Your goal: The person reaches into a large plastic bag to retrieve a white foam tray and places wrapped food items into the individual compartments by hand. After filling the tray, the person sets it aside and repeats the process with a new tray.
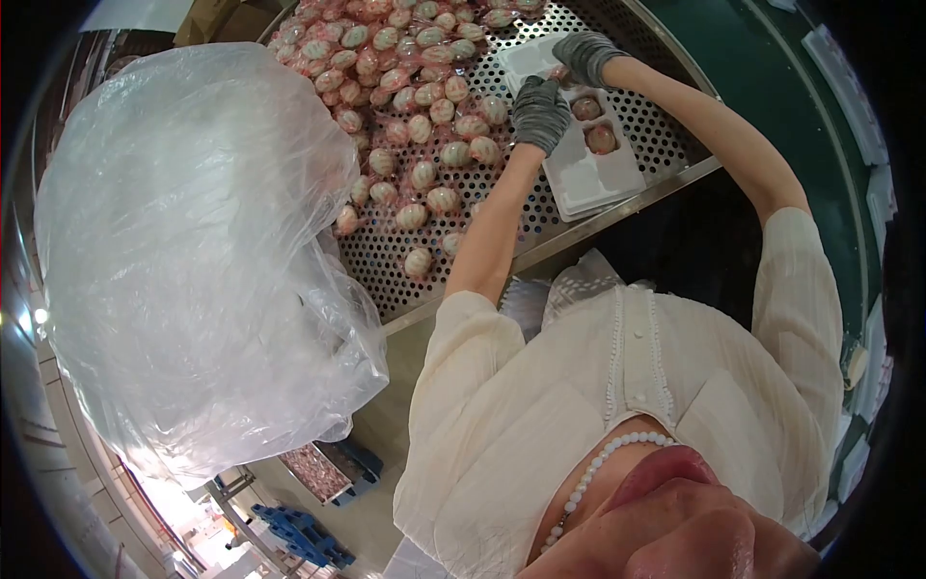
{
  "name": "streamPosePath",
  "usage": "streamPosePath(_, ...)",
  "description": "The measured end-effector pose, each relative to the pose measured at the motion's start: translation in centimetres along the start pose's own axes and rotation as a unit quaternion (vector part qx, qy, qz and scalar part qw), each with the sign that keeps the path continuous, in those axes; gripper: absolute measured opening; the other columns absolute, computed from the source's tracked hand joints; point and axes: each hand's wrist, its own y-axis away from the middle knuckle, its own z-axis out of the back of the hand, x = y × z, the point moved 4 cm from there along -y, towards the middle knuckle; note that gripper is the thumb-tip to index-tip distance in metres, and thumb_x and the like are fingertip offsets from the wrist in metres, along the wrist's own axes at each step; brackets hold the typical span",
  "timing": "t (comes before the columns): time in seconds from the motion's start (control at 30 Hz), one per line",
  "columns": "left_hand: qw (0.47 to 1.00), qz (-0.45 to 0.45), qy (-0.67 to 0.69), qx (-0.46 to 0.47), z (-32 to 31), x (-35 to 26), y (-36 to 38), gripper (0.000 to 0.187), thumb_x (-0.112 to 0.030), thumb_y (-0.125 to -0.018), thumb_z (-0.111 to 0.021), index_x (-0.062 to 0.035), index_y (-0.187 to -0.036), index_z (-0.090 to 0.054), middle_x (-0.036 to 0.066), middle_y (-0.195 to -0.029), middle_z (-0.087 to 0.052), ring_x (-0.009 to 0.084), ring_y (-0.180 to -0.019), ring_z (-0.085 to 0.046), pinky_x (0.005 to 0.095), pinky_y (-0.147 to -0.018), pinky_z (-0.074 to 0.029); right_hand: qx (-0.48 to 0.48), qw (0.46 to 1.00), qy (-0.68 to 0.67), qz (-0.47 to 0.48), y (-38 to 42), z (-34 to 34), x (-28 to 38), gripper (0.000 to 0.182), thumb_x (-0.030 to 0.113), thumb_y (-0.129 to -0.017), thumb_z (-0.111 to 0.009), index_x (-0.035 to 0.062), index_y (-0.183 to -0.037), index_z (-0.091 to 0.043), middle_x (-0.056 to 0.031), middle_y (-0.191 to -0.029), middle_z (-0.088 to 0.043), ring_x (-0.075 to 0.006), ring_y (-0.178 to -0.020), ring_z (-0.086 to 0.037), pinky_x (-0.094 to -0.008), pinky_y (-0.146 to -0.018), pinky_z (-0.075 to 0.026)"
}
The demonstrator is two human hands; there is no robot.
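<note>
My left hand (540, 114), in a grey glove, has its fingers bent together at the left edge of a white compartment tray (571, 191). Across the tray's far part, my right hand (586, 60), also gloved, curls its fingers downward. A small reddish wrapped piece (558, 72) shows between the two hands; whatever is within the fingers is mostly hidden. Two compartments nearer me hold a round brownish piece (585, 107) and another round piece (600, 139). Left of the tray lie several pale, oval pieces in clear and red wrapping (418, 128).
The perforated metal table (376, 275) has a raised rim (617, 207) nearest me. A large clear plastic bag (193, 251) bulges over its left side. Right of it runs a green belt (772, 96) with white trays (844, 92) beyond. Blue pallets (299, 536) are on the floor.
</note>
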Motion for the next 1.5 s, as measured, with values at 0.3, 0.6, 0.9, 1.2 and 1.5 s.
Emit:
streamPosePath(0.3,0.998,-0.045,0.012,-0.046,0.0,0.4,-0.2,0.023,-0.006,-0.065,-0.047,-0.0022,-0.087,-0.055,0.017,-0.075,-0.053,0.0303,-0.07,-0.051,0.0356,-0.065,-0.043,0.14,0.99,0.009,-0.028,-0.9,-0.5,-0.5,0.029,0.021,-0.059,-0.066,-0.0009,-0.075,-0.056,-0.0133,-0.068,-0.056,-0.0213,-0.06,-0.056,-0.0312,-0.053,-0.046)
streamPosePath(0.6,0.995,0.023,0.059,-0.073,0.2,0.9,0.2,0.023,-0.002,-0.062,-0.047,-0.0003,-0.083,-0.056,0.015,-0.079,-0.054,0.0285,-0.074,-0.051,0.035,-0.07,-0.043,-0.013,0.991,-0.12,-0.056,3.5,-0.8,-1.1,0.044,0.044,-0.068,-0.054,0.0052,-0.089,-0.053,-0.0158,-0.076,-0.055,-0.029,-0.073,-0.055,-0.0364,-0.066,-0.044)
streamPosePath(0.9,0.997,-0.035,0.057,-0.038,-0.1,1.2,0.1,0.024,-0.003,-0.062,-0.048,-0.0045,-0.085,-0.056,0.015,-0.079,-0.051,0.0299,-0.075,-0.05,0.0357,-0.068,-0.042,-0.011,0.972,-0.209,-0.109,2.5,-1.4,-2.5,0.037,0.034,-0.065,-0.061,0.0083,-0.09,-0.054,-0.0132,-0.075,-0.056,-0.0262,-0.073,-0.056,-0.0356,-0.065,-0.044)
streamPosePath(1.2,0.999,0.025,0.032,0.019,-0.3,1.2,-0.5,0.02,-0.006,-0.065,-0.047,-0.0038,-0.083,-0.054,0.015,-0.08,-0.052,0.0307,-0.074,-0.05,0.0369,-0.068,-0.042,0.028,0.999,-0.031,0.019,-0.6,-1.8,-1.3,0.02,0.018,-0.056,-0.06,0.0026,-0.066,-0.055,-0.0126,-0.061,-0.053,-0.0266,-0.058,-0.053,-0.032,-0.053,-0.043)
streamPosePath(1.5,1.0,0.019,-0.004,0.003,-0.5,0.9,-0.3,0.023,-0.008,-0.067,-0.045,-0.0044,-0.087,-0.055,0.015,-0.082,-0.053,0.0293,-0.077,-0.051,0.0362,-0.072,-0.041,0.04,0.996,0.06,0.044,-0.9,-1.7,1.5,0.023,0.024,-0.063,-0.06,0.0045,-0.075,-0.058,-0.0119,-0.07,-0.058,-0.0241,-0.065,-0.056,-0.0323,-0.056,-0.045)
